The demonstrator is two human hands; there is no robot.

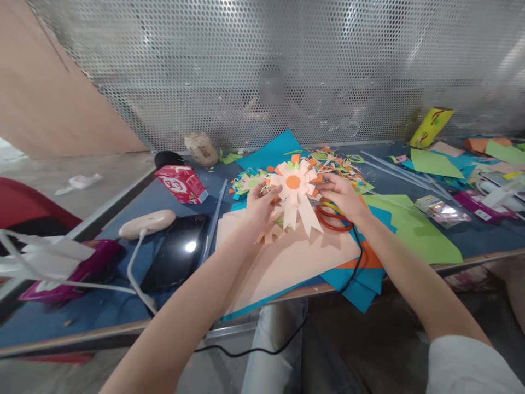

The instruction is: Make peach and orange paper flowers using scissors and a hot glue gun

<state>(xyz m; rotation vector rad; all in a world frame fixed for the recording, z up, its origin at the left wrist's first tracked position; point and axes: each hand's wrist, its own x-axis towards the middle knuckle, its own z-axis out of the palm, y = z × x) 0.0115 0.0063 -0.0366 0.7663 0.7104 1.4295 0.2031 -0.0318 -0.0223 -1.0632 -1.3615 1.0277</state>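
Peach sheets (287,265): stacked at the near edge of the table (131,201), presumably so that paper is kept within reach.
Left hand (262,203): closed lightly on the left petals of the paper rosette (292,182); probably pinched there so that the front is not crushed.
Right hand (339,192): the right petals are gripped by its fingertips, so the load is seemingly shared.
Rosette: held over the sheets, between both hands, front faced upward; the forked tails (309,218) are left free.
Scraps (338,166): heaped behind, where handling is apparently not obstructed.
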